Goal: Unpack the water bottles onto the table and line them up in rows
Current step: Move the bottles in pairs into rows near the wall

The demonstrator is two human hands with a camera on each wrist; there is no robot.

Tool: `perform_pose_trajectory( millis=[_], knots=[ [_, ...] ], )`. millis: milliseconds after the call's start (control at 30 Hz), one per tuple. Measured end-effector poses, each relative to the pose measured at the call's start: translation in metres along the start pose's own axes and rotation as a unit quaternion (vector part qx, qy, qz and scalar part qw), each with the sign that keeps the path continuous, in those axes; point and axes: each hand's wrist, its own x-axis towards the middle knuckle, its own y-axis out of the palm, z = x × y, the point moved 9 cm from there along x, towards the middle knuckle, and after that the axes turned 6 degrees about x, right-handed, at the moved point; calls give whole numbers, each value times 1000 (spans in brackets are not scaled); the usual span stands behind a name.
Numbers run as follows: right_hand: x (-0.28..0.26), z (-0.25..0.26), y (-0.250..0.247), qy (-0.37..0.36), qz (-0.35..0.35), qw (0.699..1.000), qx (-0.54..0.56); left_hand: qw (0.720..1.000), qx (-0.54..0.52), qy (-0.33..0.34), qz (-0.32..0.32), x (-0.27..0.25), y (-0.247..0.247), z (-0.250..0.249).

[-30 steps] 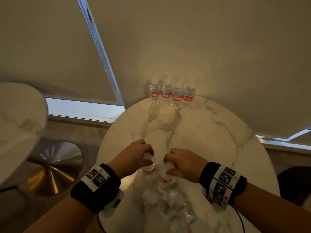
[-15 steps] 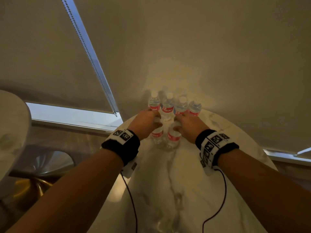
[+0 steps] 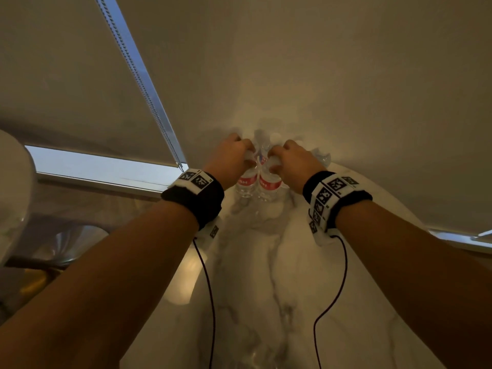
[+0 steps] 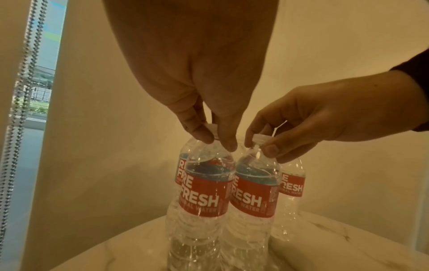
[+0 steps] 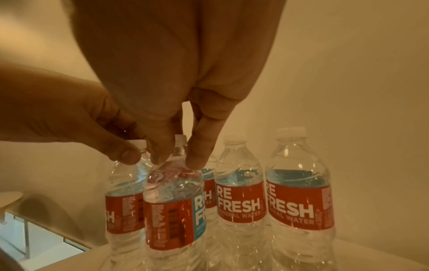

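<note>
Bottles of water, full and capped, are being stood at the far edge of the marble table [image 3: 266,275], right in front of the row of bottles [image 5: 299,183] already lined up against the blind [image 3: 346,75]. They look weighty for their size, with thin clear walls that would likely dent if squeezed and smooth sides that could slip; the stiff neck under the cap seems the surest place to take hold, and that is where both are held.

Her or his left hand [image 3: 233,159] pinches the neck of the left bottle [image 4: 202,192] between thumb and fingertips [image 4: 202,135], the fingers only narrowly parted around the white cap. Beside it the right hand [image 3: 292,161] grasps the right bottle [image 4: 253,198] the same way, fingertips closed just under its cap. The two bottles stand upright, touching one another, and their bases appear to be down on the table, though I cannot be sure the weight is fully off the fingers.
</note>
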Motion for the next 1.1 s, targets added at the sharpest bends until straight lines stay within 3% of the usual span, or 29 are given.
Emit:
perform_pose_trajectory(
  millis=[233, 367, 633, 833, 933, 1100],
  knots=[
    [-52, -4, -25, 22, -15, 997, 67, 998, -47, -38, -18, -38, -10, 10],
    [-126, -5, -24, 14, 40, 998, 52, 996, -77, -39, -32, -100, -21, 5],
    [-296, 27, 18, -50, 190, 978, 75, 983, -149, -1, 107, -279, 3, -44],
    [-364, 61, 85, -137, 284, 948, 38, 969, -101, 30, 223, -371, 37, -68],
    [-365, 64, 97, -151, 253, 955, 21, 967, -82, 44, 238, -382, 53, -76],
    [-336, 40, 71, -107, 190, 975, 34, 977, -83, 49, 189, -339, 47, -84]
  ],
)
